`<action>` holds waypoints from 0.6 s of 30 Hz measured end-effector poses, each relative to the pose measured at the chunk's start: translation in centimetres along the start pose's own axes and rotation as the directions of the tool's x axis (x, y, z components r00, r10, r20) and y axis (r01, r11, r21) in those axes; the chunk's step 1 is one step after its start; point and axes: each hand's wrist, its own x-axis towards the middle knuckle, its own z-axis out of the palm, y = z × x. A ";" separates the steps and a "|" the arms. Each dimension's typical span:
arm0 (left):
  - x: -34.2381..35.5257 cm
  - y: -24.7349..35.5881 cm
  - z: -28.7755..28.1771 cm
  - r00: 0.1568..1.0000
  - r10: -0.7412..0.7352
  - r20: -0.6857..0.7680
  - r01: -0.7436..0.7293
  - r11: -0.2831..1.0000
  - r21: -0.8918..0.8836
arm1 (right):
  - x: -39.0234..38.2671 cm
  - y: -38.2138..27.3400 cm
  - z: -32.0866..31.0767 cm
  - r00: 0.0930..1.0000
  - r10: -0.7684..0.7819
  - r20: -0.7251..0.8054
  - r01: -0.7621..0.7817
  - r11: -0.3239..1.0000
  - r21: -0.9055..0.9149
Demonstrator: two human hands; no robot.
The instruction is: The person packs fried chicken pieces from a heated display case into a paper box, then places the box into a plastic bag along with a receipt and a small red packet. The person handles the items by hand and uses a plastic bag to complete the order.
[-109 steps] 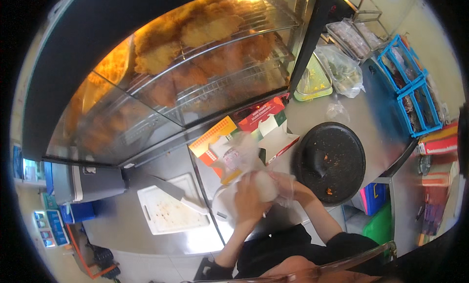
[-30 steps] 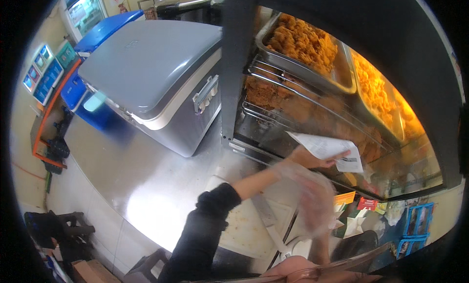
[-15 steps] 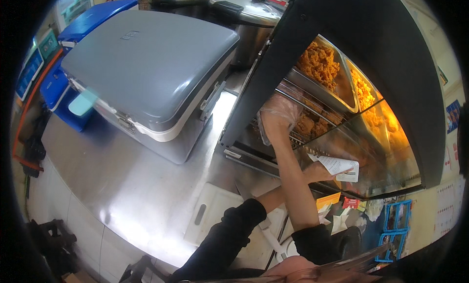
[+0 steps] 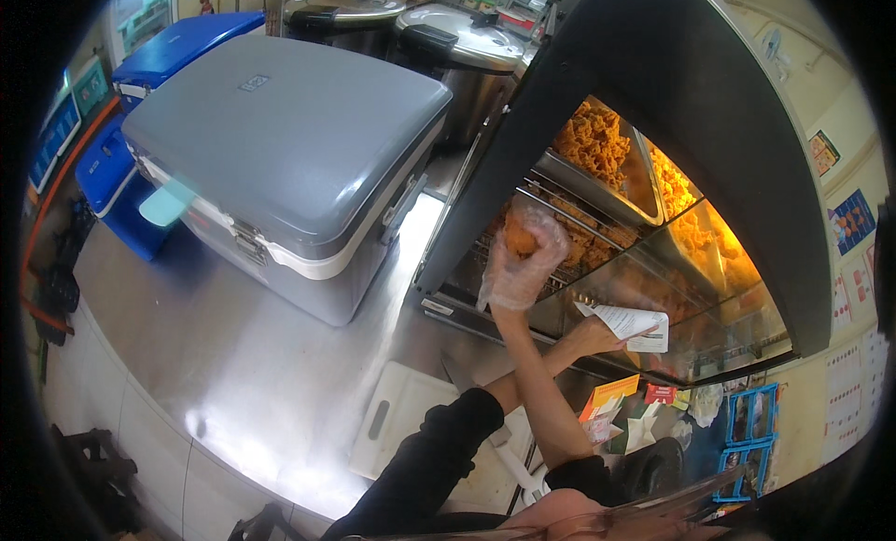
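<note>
My forearms cross, the right one passing over the left. In a clear plastic glove, my right hand (image 4: 525, 272) is closed round a piece of fried chicken (image 4: 519, 238) at the opening of the black heated display cabinet (image 4: 653, 37). Behind that hand, more fried chicken pieces (image 4: 590, 252) lie on a wire rack. Below the cabinet's glass, my bare left hand (image 4: 594, 337) grips a white printed paper bag (image 4: 635, 323). Some of its fingers are hidden by the paper. Metal trays of crispy fried chicken (image 4: 594, 147) stand above the rack.
A big grey cool box (image 4: 289, 158) stands on the steel counter (image 4: 252, 373), with a blue cool box (image 4: 177, 46) behind it. A white cutting board (image 4: 383, 420) and a knife (image 4: 511, 459) lie near my arms. Lidded steel pots (image 4: 457, 42) stand at the back.
My right hand has drawn back from the rack and turned, and a fried chicken piece now shows in it. My left hand with the paper bag has shifted slightly left and down.
</note>
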 end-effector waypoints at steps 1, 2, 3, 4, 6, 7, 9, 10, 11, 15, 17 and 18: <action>0.0 -0.1 0.0 1.000 -0.001 0.001 0.001 1.000 0.005 | -0.5 -0.2 -0.5 1.000 0.012 -0.003 -0.011 0.999 0.037; 0.1 -0.1 0.1 1.000 0.000 0.002 0.000 1.000 0.009 | -0.9 -0.6 -1.2 0.999 -0.003 -0.046 0.007 0.996 0.085; 0.2 -0.2 0.1 1.000 0.004 0.005 -0.004 1.000 0.018 | -1.1 -1.0 -2.2 0.994 0.101 -0.041 -0.092 0.981 0.172; 0.4 -0.3 0.1 1.000 0.006 0.005 -0.006 1.000 0.023 | -1.2 -1.6 -3.2 0.981 0.181 -0.068 -0.156 0.950 0.271; 1.0 -0.6 0.0 1.000 0.003 0.010 -0.004 0.999 0.046 | -0.5 -2.9 -6.0 0.863 0.504 0.037 -0.441 0.716 0.542; 1.3 -0.8 0.0 1.000 0.005 0.016 -0.006 0.998 0.060 | 0.1 -3.5 -8.1 0.708 0.679 0.195 -0.606 0.441 0.662; 2.2 -1.3 0.0 0.999 0.011 0.034 -0.014 0.996 0.089 | 1.7 -4.3 -11.7 0.588 0.709 0.391 -0.767 0.335 0.547; 2.7 -1.6 0.0 0.999 0.012 0.044 -0.016 0.994 0.109 | 2.5 -4.4 -13.1 0.609 0.672 0.422 -0.787 0.445 0.428; 3.1 -1.9 0.1 0.998 0.014 0.054 -0.020 0.992 0.123 | 3.0 -4.6 -14.8 0.472 0.683 0.558 -0.798 0.062 0.599; 4.7 -4.1 -0.1 0.993 -0.005 0.116 -0.017 0.982 0.190 | 3.1 -4.4 -21.2 0.387 0.624 0.679 -0.808 -0.125 0.575; 5.2 -6.2 -1.1 0.991 -0.011 0.135 -0.019 0.975 0.220 | 2.0 -3.4 -24.7 0.313 0.565 0.763 -0.634 -0.474 0.611; 5.3 -7.4 -1.8 0.996 0.034 0.078 -0.051 0.973 0.227 | 1.1 -2.5 -26.6 0.297 0.569 0.767 -0.676 -0.442 0.590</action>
